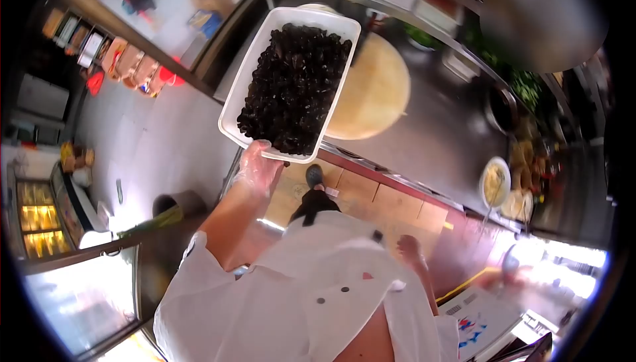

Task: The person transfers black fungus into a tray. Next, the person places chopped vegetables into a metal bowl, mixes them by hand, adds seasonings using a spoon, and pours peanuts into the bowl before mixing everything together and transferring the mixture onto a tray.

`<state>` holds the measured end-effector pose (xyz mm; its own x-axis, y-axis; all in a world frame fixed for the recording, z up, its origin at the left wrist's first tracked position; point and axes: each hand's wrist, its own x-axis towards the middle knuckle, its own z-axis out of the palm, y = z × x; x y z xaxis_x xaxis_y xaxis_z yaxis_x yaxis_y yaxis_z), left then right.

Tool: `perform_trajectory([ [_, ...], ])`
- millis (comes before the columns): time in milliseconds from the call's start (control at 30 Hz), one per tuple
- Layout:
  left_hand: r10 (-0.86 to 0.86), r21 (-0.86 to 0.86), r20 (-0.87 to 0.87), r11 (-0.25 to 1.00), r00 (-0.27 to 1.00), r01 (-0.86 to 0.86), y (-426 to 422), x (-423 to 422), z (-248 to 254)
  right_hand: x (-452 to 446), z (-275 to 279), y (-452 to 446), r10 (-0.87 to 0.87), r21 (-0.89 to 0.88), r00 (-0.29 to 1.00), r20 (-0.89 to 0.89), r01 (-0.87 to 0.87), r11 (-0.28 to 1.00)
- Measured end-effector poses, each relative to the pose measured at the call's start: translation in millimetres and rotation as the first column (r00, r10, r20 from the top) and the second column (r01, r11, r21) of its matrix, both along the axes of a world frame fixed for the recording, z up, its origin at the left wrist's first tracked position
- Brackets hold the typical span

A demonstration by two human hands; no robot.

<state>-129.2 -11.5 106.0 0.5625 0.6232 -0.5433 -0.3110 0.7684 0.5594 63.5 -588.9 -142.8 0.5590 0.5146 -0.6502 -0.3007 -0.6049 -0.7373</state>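
Note:
My left hand [257, 168], in a clear plastic glove, grips the near edge of a white rectangular tub [233, 107]. The tub is tilted towards me and is filled with dark, glossy wood ear mushrooms [295, 87]. It is held in the air, overlapping the left part of a round wooden cutting board [374, 90] on the steel counter. My right hand [409, 249] hangs low beside my body, apart from the counter. Its fingers look loose and hold nothing that I can see, though they are small and blurred.
The steel counter [440, 117] carries a bowl of pale food [494, 182] on the right and a dark round pot [501, 109] farther back. Food tubs [437, 9] line the rear shelf. Left of me stands a dark bin [179, 208]. A white appliance lid [480, 322] is at lower right.

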Motion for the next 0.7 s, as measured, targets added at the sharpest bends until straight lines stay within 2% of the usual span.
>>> perform_trajectory([
  [33,-0.025,0.033,0.067,0.999,0.997,0.023,-12.6,-3.1,20.7,-23.4,19.2,-1.6,0.006,0.038,0.994,0.111,-0.01,0.999],
  [100,-0.144,0.027,0.129,0.99,0.981,0.142,-46.9,29.5,-6.0,-69.4,59.1,-4.5,0.005,0.092,0.941,0.339,-0.039,0.995],
  [167,-0.253,0.02,0.159,0.967,0.954,0.253,-85.1,55.4,-5.9,-82.4,170.8,43.7,-0.122,0.014,0.949,0.289,0.124,0.992],
  [200,-0.298,0.016,0.161,0.954,0.941,0.3,-108.5,72.2,7.0,-81.8,200.4,61.6,-0.25,-0.008,0.95,0.186,0.256,0.967],
  [233,-0.343,0.004,0.163,0.938,0.925,0.347,-133.6,86.9,13.0,-80.4,218.4,73.4,-0.265,0.1,0.955,0.131,0.254,0.962],
  [267,-0.418,-0.026,0.218,0.901,0.882,0.433,-152.2,106.1,2.5,-67.7,226.5,83.2,-0.177,0.04,0.958,0.227,0.172,0.984],
  [300,-0.458,-0.053,0.18,0.879,0.87,0.474,-188.5,120.7,28.0,-65.6,254.6,99.0,-0.216,0.099,0.95,0.228,0.198,0.975],
  [333,-0.489,-0.056,0.215,0.858,0.845,0.511,-219.5,132.5,33.2,-61.5,288.2,112.4,-0.257,0.129,0.954,0.157,0.239,0.963],
  [400,-0.609,-0.056,0.245,0.767,0.754,0.639,-272.6,149.1,48.4,-58.8,269.4,117.2,-0.463,0.451,0.885,0.054,0.392,0.802],
  [500,-0.814,-0.068,0.218,0.538,0.538,0.841,-335.1,169.0,61.4,-41.4,265.9,95.2,-0.534,0.558,0.807,-0.253,0.573,0.601],
  [567,-0.892,-0.036,0.198,0.407,0.406,0.913,-372.0,180.3,57.7,-42.1,269.0,63.8,-0.658,0.496,0.646,-0.386,0.747,0.443],
  [600,-0.95,0.032,0.168,0.271,0.263,0.962,-390.5,186.9,64.9,-41.2,258.5,47.0,-0.716,0.463,0.551,-0.429,0.814,0.35],
  [633,-0.901,0.102,0.126,0.429,0.416,0.898,-417.2,190.3,54.4,-37.5,254.6,30.2,-0.766,0.431,0.445,-0.464,0.869,0.244],
  [667,-0.954,0.52,-0.213,0.072,0.211,0.851,-422.1,197.9,35.0,-35.7,260.2,16.2,-0.802,0.444,0.389,-0.452,0.878,0.176],
  [700,-0.983,0.585,-0.153,-0.009,0.1,0.811,-429.0,208.2,12.3,-35.7,259.1,2.3,-0.84,0.475,0.396,-0.369,0.858,0.196],
])
